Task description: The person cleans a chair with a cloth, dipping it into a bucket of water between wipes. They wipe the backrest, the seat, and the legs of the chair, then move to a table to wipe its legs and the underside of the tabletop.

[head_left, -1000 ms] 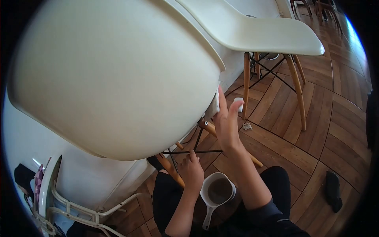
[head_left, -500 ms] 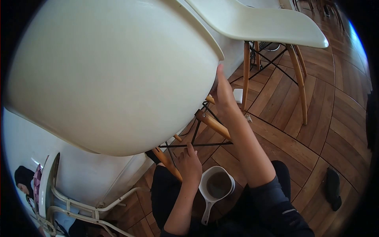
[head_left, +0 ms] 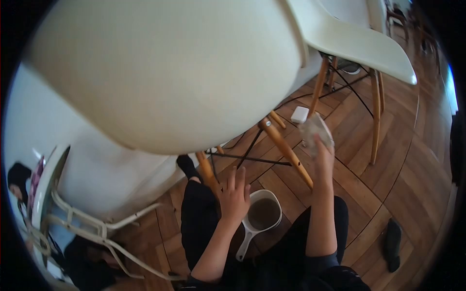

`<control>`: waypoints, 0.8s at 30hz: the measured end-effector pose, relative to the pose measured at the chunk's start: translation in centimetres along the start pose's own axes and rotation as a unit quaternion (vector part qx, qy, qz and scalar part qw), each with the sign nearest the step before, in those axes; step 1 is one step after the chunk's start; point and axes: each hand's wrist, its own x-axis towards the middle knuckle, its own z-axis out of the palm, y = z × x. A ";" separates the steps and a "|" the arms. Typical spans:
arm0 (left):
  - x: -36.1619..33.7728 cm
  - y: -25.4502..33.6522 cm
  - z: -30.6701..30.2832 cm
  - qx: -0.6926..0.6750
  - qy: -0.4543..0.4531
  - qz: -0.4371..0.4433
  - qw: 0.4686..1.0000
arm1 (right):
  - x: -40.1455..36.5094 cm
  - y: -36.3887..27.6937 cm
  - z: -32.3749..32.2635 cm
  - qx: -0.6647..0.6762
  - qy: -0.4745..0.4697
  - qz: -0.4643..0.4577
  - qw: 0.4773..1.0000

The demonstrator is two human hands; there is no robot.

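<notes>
A pale, crumpled cloth (head_left: 314, 127) is gripped in my right hand (head_left: 324, 151), out to the right of the nearest chair's wooden leg (head_left: 286, 150). My left hand (head_left: 235, 198) holds nothing; its fingers are apart, close to another leg of that chair. Just beside the left hand, a white dipper (head_left: 279, 201) with brownish water in it stands between my knees, its handle pointing toward me. The back of the white chair (head_left: 170, 72) fills the upper left of the head view.
A second white chair (head_left: 361, 46) stands behind on the right. Near its leg lies a small white box (head_left: 300, 114). A dark slipper-like item (head_left: 392, 245) is on the wood floor at right. At left is a cream metal frame (head_left: 104, 228).
My right hand has come away from the chair's edge, moving right and down, and the cloth now shows in it. My left hand's fingers have spread. The camera view has shifted slightly.
</notes>
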 end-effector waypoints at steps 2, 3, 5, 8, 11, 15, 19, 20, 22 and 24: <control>-2.8 -0.3 -0.1 -0.079 0.003 0.036 0.996 | -0.9 -0.4 -1.3 0.002 0.046 0.037 0.998; -4.3 -0.4 -0.1 -0.079 0.008 0.017 0.997 | -1.4 0.0 -2.0 0.007 0.065 0.046 0.997; -7.0 -0.2 0.2 -0.195 -0.045 -0.056 0.978 | -2.4 1.2 -3.3 0.005 0.070 0.060 0.996; -9.5 -0.3 0.2 -0.247 -0.067 -0.110 0.960 | -4.5 3.2 -4.2 -0.003 0.081 0.088 0.993; -11.2 -0.3 -1.1 -0.291 -0.100 -0.150 0.940 | -7.6 5.1 -4.7 -0.059 -0.016 0.127 0.990; -14.0 -1.4 -0.4 -0.274 -0.190 -0.218 0.917 | -12.6 6.8 -5.2 -0.148 -0.111 0.245 0.951; -15.5 -1.5 0.3 -0.198 -0.316 -0.301 0.878 | -13.3 7.6 -6.6 -0.212 -0.157 0.200 0.944; -15.9 -1.7 1.3 -0.223 -0.332 -0.281 0.872 | -12.6 7.8 -6.7 -0.226 -0.132 0.196 0.945; -16.8 -1.7 3.8 -0.268 -0.342 -0.280 0.856 | -11.5 8.5 -7.4 -0.177 -0.124 0.177 0.960; -18.0 -1.9 6.3 -0.336 -0.309 -0.255 0.852 | -11.5 8.0 -7.4 -0.101 -0.109 0.176 0.973</control>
